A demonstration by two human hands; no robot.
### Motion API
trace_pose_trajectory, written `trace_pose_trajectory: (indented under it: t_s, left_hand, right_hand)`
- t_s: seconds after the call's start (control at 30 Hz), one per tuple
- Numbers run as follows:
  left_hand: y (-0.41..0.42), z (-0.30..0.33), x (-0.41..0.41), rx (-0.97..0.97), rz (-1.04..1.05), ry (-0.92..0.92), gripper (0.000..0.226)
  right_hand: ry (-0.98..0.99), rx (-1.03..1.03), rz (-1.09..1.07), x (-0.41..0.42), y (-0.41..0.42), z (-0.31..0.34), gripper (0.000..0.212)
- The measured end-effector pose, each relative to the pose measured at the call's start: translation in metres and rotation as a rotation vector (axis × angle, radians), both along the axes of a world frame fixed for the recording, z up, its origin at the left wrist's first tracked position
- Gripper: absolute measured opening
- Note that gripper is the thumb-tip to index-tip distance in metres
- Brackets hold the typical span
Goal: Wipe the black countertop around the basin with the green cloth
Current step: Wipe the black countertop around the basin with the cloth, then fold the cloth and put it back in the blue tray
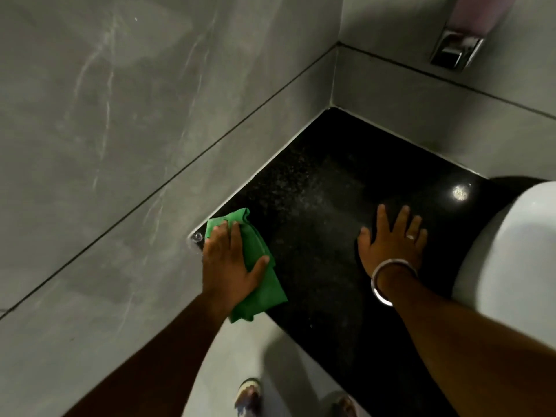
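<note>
The black speckled countertop (325, 188) fills the corner between two grey walls. My left hand (228, 266) presses flat on the green cloth (258, 284) at the counter's front left corner, beside the left wall. The cloth is crumpled and its lower edge hangs over the counter's front edge. My right hand (391, 239) lies flat on the bare counter with fingers spread, a ring on one finger and a metal bangle on the wrist. The white basin (511, 251) sits at the right, just beyond my right hand.
Grey tiled walls (120, 145) close in the counter on the left and at the back. A chrome soap dispenser (454, 52) hangs on the back wall at upper right. A small chrome fitting (197, 237) sits at the counter's left corner. My feet show on the pale floor below.
</note>
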State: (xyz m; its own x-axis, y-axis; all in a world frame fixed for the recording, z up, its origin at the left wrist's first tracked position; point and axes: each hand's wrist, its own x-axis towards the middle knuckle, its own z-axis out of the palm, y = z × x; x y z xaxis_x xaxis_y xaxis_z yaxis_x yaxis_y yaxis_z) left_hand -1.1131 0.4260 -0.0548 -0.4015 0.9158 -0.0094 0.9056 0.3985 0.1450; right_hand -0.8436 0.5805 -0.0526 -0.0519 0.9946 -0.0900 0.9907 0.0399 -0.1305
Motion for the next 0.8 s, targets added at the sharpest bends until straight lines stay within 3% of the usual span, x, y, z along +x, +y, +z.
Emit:
trace_pose_trajectory:
  t_s: [0.23,0.27,0.33,0.37,0.47,0.53,0.57,0.7,0.8]
  left_hand:
    - [0.019,0.011,0.057,-0.118,-0.005,-0.138,0.104]
    - [0.024,0.018,0.057,-0.134,-0.014,-0.148,0.100]
    - [0.035,0.037,0.042,-0.116,-0.056,-0.077,0.086]
    - [0.043,0.046,0.027,-0.111,-0.084,-0.025,0.081]
    - [0.073,0.070,-0.020,-0.289,-0.226,0.013,0.086]
    - [0.090,0.075,-0.037,-0.468,-0.224,-0.129,0.085]
    - [0.093,0.076,-0.043,-0.528,-0.229,-0.242,0.082]
    - [0.084,0.071,-0.056,-0.618,-0.048,-0.773,0.058]
    - [0.068,0.076,-0.057,-0.727,0.067,-1.120,0.046]
  right_hand:
    - [0.077,-0.021,-0.019,0.004,-0.039,0.023,0.069]
    - [0.165,0.010,-0.035,0.006,-0.060,0.032,0.064]
    - [0.406,0.040,-0.098,0.003,-0.120,0.041,0.032]
    - [0.533,-0.039,-0.149,-0.005,-0.149,0.040,0.016]
    - [0.990,-0.606,-0.617,-0.055,-0.221,0.045,0.035]
    - [1.284,-0.955,-0.856,-0.083,-0.232,0.041,0.031]
    - [1.427,-1.015,-0.943,-0.097,-0.233,0.040,0.030]
    - [1.752,-0.866,-1.193,-0.131,-0.228,0.040,0.024]
    - [1.716,-0.783,-1.158,-0.126,-0.231,0.041,0.019]
